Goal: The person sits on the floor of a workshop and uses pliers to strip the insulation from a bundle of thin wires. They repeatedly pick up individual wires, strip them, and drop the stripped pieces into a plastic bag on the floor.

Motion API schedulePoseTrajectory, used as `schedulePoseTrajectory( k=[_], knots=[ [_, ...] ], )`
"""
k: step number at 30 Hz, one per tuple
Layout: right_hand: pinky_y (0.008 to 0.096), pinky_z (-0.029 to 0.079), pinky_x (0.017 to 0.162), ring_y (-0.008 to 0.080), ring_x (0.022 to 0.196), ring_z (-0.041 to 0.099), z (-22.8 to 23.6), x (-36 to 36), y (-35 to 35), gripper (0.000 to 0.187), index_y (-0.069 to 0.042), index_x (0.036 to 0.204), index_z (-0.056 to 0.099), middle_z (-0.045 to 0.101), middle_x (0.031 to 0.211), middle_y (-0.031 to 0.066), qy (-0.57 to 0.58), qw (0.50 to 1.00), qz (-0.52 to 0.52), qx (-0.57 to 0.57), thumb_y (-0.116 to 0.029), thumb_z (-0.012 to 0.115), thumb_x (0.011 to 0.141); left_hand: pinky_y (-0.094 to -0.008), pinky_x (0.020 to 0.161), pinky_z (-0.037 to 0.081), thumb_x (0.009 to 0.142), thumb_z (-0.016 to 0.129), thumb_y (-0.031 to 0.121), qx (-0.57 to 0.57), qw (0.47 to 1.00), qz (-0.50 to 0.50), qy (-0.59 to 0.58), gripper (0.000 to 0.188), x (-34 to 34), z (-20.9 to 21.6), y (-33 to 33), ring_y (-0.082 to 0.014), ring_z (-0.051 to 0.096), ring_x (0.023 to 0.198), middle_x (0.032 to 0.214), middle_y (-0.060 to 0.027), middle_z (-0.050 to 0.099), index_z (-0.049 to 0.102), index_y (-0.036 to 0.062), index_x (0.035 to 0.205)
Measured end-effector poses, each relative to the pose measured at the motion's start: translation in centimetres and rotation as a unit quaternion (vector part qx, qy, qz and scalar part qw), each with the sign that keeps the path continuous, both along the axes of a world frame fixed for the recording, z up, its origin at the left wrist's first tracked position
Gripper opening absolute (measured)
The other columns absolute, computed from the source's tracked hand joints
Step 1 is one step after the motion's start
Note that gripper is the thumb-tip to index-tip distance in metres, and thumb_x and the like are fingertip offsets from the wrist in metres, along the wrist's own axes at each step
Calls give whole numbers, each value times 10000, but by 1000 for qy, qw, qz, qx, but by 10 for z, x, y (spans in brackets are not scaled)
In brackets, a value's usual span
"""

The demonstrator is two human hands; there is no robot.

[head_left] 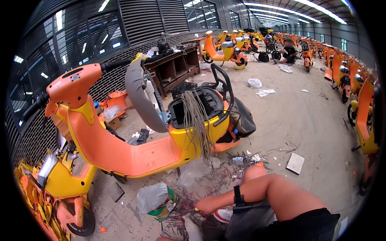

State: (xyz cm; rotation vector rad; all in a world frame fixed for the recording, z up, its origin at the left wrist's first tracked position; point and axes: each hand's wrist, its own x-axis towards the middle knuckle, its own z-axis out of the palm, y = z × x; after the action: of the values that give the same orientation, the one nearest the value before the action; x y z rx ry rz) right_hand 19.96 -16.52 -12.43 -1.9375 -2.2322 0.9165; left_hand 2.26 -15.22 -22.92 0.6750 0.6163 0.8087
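Observation:
My right hand (206, 205) reaches down to the floor at the lower middle, a dark strap around its wrist. Its fingers are closed, and what they grip is too small to name. Beside it is a pale grey shape (193, 228), possibly my left hand in a glove; no fingers can be made out. Thin dark and reddish wire scraps (183, 201) lie around both. A white and red shoe (223, 215) is just right of my right hand. Left of the scraps stands a green and white bag (159, 200) with a clear plastic liner.
An orange and yellow scooter (138, 154) stands ahead, its seat raised and a bundle of grey cables (195, 120) hanging out. Yellow and orange parts (32, 197) pile at the left. A pale flat slab (295, 163) lies at right. Scooters line the right side; two people sit farther back.

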Motion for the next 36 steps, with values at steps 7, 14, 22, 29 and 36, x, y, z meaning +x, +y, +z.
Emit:
schedulePoseTrajectory(
  k=[7,14,22,29,36],
  knots=[
    [506,494,774,433,889,635,13,-15,-71,377,19,1154,525,658,907,254,36,996,-43,-69,-241,612,896,-289,480,353,1036,465,334,-60,985,-158,-30,315,-17,22,-30,-96,366,477,653,6,447,558,36,1074],
    [499,495,809,447,935,627,-23,-21,-76,555,41,1300,440,643,994,264,73,992,-71,-71,-220,636,851,-280,458,372,1024,471,217,-6,989,-130,68,241,-9,55,-24,-94,401,470,625,-5,479,589,8,1011],
    [481,507,850,409,1035,630,-53,3,-75,650,9,1352,449,633,1114,260,154,983,-7,-96,-202,652,771,-283,453,332,1037,452,261,8,987,-124,106,275,-12,55,-24,-97,373,471,614,-3,445,563,10,1051],
    [480,522,822,411,1013,651,-47,-3,-80,541,59,1264,508,634,1119,294,143,972,-114,-145,-127,564,758,-253,490,364,1025,485,370,165,936,-185,251,379,-11,47,-13,-82,480,542,658,-3,552,623,30,930],
    [482,529,787,394,962,668,-12,8,-77,487,63,1229,536,664,1027,276,145,954,-157,-210,-162,563,798,-298,523,403,983,545,256,271,881,-153,356,349,7,49,-15,-120,513,566,620,-22,560,578,17,731]
  ],
)
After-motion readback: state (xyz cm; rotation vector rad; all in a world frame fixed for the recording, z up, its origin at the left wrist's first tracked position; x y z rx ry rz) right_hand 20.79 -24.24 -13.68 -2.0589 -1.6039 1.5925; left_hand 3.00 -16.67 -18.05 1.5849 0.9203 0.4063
